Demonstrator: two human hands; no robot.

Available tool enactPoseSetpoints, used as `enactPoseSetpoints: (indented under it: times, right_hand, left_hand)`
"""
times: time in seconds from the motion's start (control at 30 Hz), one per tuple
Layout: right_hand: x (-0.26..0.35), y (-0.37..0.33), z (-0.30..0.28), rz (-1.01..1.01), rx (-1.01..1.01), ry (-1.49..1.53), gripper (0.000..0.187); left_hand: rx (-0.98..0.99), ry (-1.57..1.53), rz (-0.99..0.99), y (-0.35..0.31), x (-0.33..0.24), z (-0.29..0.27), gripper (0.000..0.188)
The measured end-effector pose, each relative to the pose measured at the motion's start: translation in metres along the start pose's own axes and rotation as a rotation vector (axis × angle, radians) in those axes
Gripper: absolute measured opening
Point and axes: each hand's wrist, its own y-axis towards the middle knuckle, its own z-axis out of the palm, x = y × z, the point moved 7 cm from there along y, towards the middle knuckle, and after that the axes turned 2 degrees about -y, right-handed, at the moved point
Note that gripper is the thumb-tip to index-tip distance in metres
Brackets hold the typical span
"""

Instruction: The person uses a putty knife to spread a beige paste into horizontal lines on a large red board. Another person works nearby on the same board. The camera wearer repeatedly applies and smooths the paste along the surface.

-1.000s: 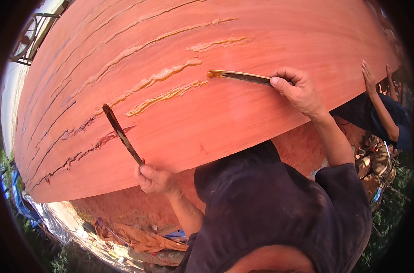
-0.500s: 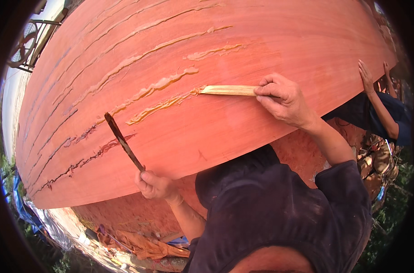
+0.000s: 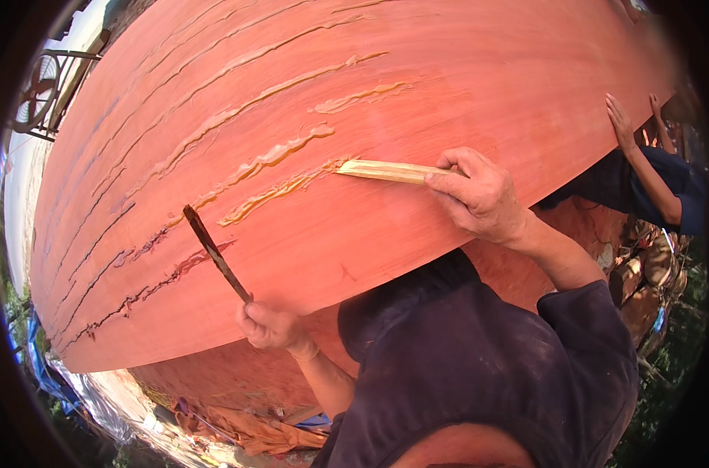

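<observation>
A large, smooth, curved reddish wooden piece (image 3: 464,86) spreads before me, with long cracks running along it. Amber paste (image 3: 269,196) lies in raised ridges over several of these cracks. My right hand (image 3: 483,195) pinches a flat pale wooden stick (image 3: 389,171), whose far tip touches the right end of the nearest paste ridge. In my left hand (image 3: 272,326) is a dark, narrow stick (image 3: 216,253), gripped at its lower end. The dark stick's upper tip is over the wood, by the left end of a paste line; whether it touches cannot be told.
Another person's hand (image 3: 620,121) rests against the wood's right edge, with a second hand (image 3: 656,107) beyond it. A round fan (image 3: 38,92) stands at far left. Reddish ground (image 3: 237,366) and orange-brown cloth (image 3: 261,433) lie below; cut logs (image 3: 643,304) are piled at right.
My right hand has come slightly nearer to me, and the pale stick now slants down more toward it. Its tip stays at the paste's end. My left hand holds nearly the same position.
</observation>
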Motion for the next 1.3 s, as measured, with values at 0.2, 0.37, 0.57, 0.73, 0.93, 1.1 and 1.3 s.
enactPoseSetpoints:
  times: [0.2,0.37,0.57,0.73,0.93,1.1,1.3]
  right_hand:
    - [-0.007,-0.015,-0.034,0.052,-0.142,-0.136,0.025]
    - [0.006,-0.016,-0.014,0.014,-0.115,-0.135,0.025]
    - [-0.007,-0.028,-0.026,0.176,-0.113,-0.125,0.019]
    - [-0.005,-0.044,-0.004,0.4,-0.155,0.304,0.011]
    - [0.029,-0.045,0.035,0.527,-0.249,0.423,0.009]
    - [0.042,-0.047,0.038,0.477,-0.204,0.352,0.008]
    - [0.03,-0.055,0.038,0.391,-0.26,0.084,0.011]
  left_hand:
    - [0.018,-0.038,-0.003,-0.002,0.007,-0.002,0.029]
    - [0.009,0.009,0.055,0.0,0.008,-0.002,0.028]
    - [0.038,-0.031,0.037,0.0,0.008,-0.003,0.028]
    - [0.028,-0.024,0.069,-0.003,0.013,-0.005,0.028]
    - [0.074,-0.105,0.078,0.005,-0.002,0.003,0.026]
    - [0.055,0.005,0.176,0.006,-0.023,0.003,0.027]
    - [0.098,-0.033,0.015,0.003,0.006,-0.001,0.034]
